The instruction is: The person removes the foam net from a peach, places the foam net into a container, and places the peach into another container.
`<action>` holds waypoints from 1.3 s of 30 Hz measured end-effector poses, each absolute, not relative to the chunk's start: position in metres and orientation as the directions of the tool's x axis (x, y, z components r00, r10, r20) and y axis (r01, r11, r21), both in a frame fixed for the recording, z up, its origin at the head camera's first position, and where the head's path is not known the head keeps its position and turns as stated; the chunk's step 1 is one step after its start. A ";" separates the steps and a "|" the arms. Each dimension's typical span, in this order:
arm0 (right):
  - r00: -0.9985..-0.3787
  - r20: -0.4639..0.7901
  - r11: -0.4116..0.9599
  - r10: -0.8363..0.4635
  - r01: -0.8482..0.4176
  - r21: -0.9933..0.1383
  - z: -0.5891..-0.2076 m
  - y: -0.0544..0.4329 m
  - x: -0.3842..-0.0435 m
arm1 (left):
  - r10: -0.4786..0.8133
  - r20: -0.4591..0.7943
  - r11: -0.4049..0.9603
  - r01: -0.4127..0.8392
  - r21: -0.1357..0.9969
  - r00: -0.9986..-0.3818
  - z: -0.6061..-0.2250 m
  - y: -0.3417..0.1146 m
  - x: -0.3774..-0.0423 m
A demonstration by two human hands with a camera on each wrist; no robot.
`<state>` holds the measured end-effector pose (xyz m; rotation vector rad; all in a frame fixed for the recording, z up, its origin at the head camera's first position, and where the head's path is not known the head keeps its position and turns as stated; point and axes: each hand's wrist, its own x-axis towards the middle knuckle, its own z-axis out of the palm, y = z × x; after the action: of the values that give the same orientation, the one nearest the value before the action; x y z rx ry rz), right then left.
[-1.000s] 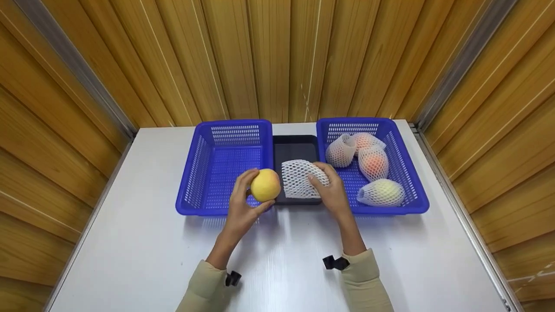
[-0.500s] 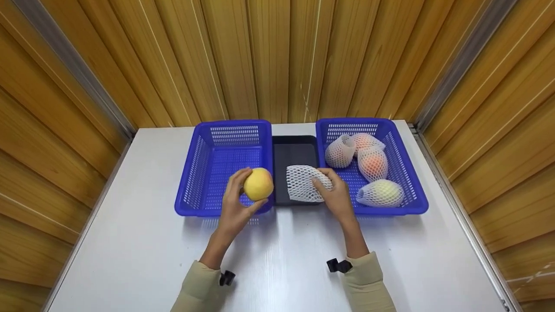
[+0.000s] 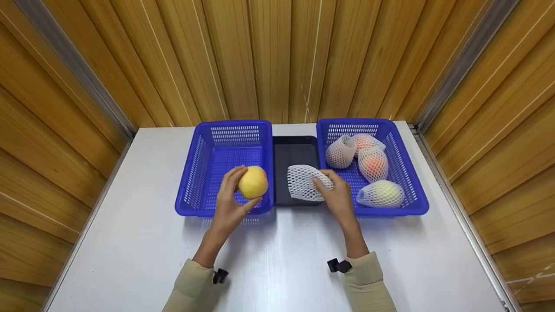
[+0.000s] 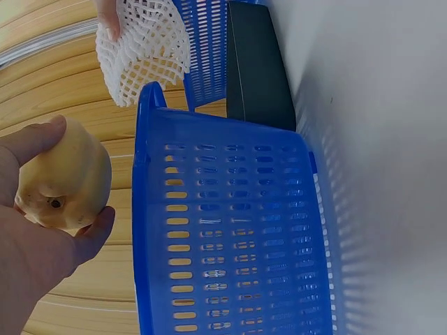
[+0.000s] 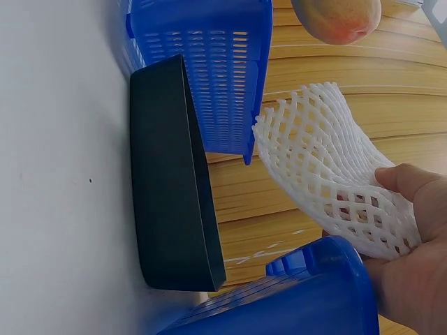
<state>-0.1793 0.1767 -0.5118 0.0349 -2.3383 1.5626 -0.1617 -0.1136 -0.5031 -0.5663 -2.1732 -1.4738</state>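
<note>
In the head view my left hand [image 3: 226, 208] grips a bare yellow peach [image 3: 253, 182] with a faint red blush, fingers on its far left side and thumb beneath. It is held above the front right part of the left blue basket [image 3: 227, 160]. My right hand [image 3: 340, 196] pinches a white foam net sleeve [image 3: 303, 183] over the black tray [image 3: 295, 151]. The left wrist view shows the dark stem hollow on the peach [image 4: 66, 178]. In the right wrist view the mesh of the foam net sleeve [image 5: 328, 160] hangs loose, its wide end toward the peach.
A right blue basket [image 3: 353, 182] holds several fruits in white foam nets, among them a pale yellow one [image 3: 386, 193] and a reddish one [image 3: 373, 165]. The black tray stands between the two baskets on a white table [image 3: 130, 242]. Wood-patterned walls [image 3: 277, 60] enclose the back and sides.
My left hand has moved left with the peach, away from the net sleeve. The right hand shifted slightly right and toward me with the sleeve, then stayed nearly still.
</note>
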 end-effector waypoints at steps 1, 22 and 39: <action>-0.945 0.285 0.406 0.160 -0.200 -0.892 -0.512 0.177 -0.179 | 0.083 0.575 0.341 0.565 0.751 -0.814 -0.503 -0.114 -0.162; -0.916 0.367 0.459 0.162 -0.259 -0.850 -0.516 0.174 -0.182 | 0.116 0.586 0.382 0.581 0.719 -0.802 -0.493 -0.123 -0.170; -0.860 0.500 0.549 0.101 -0.371 -0.749 -0.512 0.149 -0.192 | 0.125 0.605 0.433 0.591 0.680 -0.787 -0.481 -0.134 -0.177</action>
<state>-0.1921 0.1494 -0.5117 0.2175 -2.2928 1.2726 -0.1770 -0.1344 -0.4814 -0.6036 -2.2203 -1.3252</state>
